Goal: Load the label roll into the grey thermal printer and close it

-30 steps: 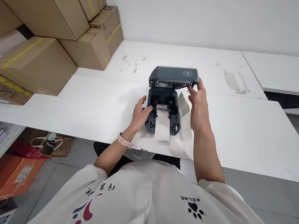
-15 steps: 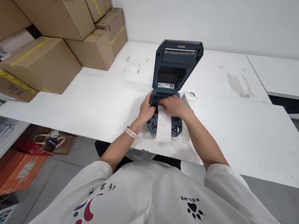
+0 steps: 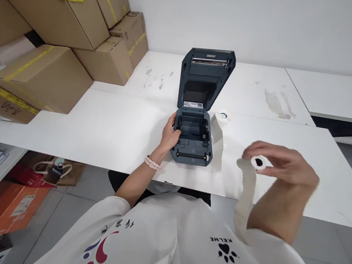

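A dark grey label printer (image 3: pixel 190 147) stands on the white table with its lid (image 3: pixel 206 77) tilted up, so the bare inside of its body shows. My left hand (image 3: pixel 169 134) grips the printer's left edge, thumb over the rim and fingers along the outer side. Off to the right, my right hand (image 3: pixel 284 163) pinches a small roll of white labels (image 3: pixel 258 162) above the table. From this roll a loose strip (image 3: pixel 245 193) hangs down past the table's front edge. Behind the printer's right side, a second label roll (image 3: pixel 222 115) lies on the table, its strip unrolled towards me.
Cardboard boxes (image 3: pixel 44 71) with yellow tape are stacked at the left end of the table (image 3: pixel 125 125). Below, an orange box (image 3: pixel 3 209) and a paper bag (image 3: pixel 74 175) stand on the floor. A white wall (image 3: pixel 258 21) rises behind the table.
My right hand has lifted the label roll out of the printer and carried it to the right, its strip trailing. My left hand stays on the printer's edge.
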Demonstrator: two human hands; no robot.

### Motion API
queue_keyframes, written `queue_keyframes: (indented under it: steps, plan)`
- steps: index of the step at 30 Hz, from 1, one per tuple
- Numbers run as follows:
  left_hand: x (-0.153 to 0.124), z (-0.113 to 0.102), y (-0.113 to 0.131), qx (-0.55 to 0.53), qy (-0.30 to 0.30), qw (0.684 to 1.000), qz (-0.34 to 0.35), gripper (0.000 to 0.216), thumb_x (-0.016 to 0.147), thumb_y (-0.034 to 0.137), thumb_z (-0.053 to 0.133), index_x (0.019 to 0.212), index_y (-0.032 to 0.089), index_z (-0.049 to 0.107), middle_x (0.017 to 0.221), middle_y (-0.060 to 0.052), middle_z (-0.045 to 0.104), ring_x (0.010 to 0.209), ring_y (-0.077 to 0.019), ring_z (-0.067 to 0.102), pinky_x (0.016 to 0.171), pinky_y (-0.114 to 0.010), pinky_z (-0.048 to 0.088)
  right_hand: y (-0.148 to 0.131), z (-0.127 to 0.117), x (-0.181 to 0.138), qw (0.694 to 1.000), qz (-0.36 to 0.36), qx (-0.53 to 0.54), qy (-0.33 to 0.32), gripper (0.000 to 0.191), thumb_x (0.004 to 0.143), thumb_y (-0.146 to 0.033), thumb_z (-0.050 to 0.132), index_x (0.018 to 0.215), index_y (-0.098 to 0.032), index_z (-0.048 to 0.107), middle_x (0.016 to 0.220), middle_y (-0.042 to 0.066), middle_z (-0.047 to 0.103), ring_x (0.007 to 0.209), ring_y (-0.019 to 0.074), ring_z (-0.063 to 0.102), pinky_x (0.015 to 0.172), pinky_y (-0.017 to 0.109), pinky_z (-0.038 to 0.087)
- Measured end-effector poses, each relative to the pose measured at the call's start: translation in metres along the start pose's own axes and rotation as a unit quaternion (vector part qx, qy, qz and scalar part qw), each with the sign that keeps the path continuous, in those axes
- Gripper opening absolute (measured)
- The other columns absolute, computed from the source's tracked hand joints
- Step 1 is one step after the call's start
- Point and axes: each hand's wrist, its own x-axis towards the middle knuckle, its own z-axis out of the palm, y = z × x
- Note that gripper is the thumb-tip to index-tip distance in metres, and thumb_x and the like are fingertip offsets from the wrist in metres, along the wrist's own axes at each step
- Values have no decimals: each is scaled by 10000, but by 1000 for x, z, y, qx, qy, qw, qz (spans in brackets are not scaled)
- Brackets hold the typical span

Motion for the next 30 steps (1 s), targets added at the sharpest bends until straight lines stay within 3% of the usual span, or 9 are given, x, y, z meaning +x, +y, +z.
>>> queue_keyframes:
  steps: [3, 6, 11, 15, 21, 23, 26, 28, 30]
  plan:
    - [2, 0, 0, 1, 2, 1000, -5, 889, 731, 60, 545, 1583, 259, 386, 1683, -75, 423, 1574, -277, 386, 1300, -473, 340, 25, 5, -44, 984, 152, -43, 80, 326, 863, -466, 779, 1188, -443, 755, 1196, 115, 745, 1137, 330, 699, 1021, 547, 554]
    - [2, 1, 2, -1, 5, 1000, -11, 898, 723, 51, 535, 1590, 217, 373, 1687, -102, 412, 1578, -274, 379, 1305, -463, 334, 66, 16, -44, 957, 249, -50, 138, 416, 811, -551, 802, 1196, -405, 743, 1302, 91, 721, 1208, 356, 682, 1115, 585, 518]
    - [2, 4, 5, -11, 16, 1000, -19, 910, 712, 50, 552, 1591, 190, 362, 1689, -124, 408, 1596, -274, 349, 1317, -450, 316, 115, 24, 1, 953, 210, -21, 216, 649, 716, -617, 846, 1242, -257, 729, 1287, 130, 727, 1250, 356, 659, 1150, 583, 485]
    - [3, 4, 3, -18, 17, 1000, -19, 925, 709, 54, 553, 1596, 208, 344, 1695, -110, 401, 1591, -260, 361, 1311, -448, 330, 116, 6, 25, 970, 176, 40, 162, 787, 727, -542, 882, 1427, -302, 615, 1398, 114, 681, 1369, 322, 602, 1205, 550, 447]
    - [5, 3, -2, -21, 11, 999, -21, 955, 713, 60, 548, 1623, 203, 298, 1680, -117, 424, 1569, -263, 398, 1295, -471, 354, 123, -24, 78, 969, 160, 43, 184, 899, 652, -443, 926, 1460, -329, 550, 1584, 102, 543, 1492, 319, 485, 1255, 558, 379]
    - [5, 3, -2, -26, 9, 999, -24, 957, 722, 66, 547, 1629, 226, 289, 1687, -104, 415, 1576, -263, 387, 1287, -481, 366, 127, -23, 103, 974, 186, 25, 130, 913, 598, -418, 934, 1427, -288, 572, 1533, 117, 590, 1413, 337, 556, 1200, 549, 444]
    - [3, 3, 1, -26, 10, 999, -32, 954, 725, 59, 544, 1628, 235, 291, 1695, -99, 400, 1578, -261, 383, 1281, -471, 375, 125, -17, 128, 972, 222, 11, 77, 742, 539, -419, 928, 1200, -193, 680, 1181, 120, 766, 1077, 333, 711, 961, 501, 598]
    - [1, 3, 3, -23, 12, 999, -35, 946, 728, 54, 540, 1625, 234, 297, 1692, -102, 404, 1571, -259, 394, 1278, -464, 380, 119, -14, 131, 974, 209, 23, 88, 639, 529, -453, 918, 1060, -172, 701, 953, 94, 786, 893, 309, 721, 812, 459, 622]
    - [0, 3, 3, -21, 12, 999, -33, 935, 733, 55, 541, 1621, 227, 304, 1687, -109, 412, 1570, -265, 399, 1276, -471, 380, 108, -13, 125, 977, 176, 34, 114, 596, 568, -537, 884, 1008, -176, 706, 852, 89, 778, 849, 314, 720, 766, 455, 619]
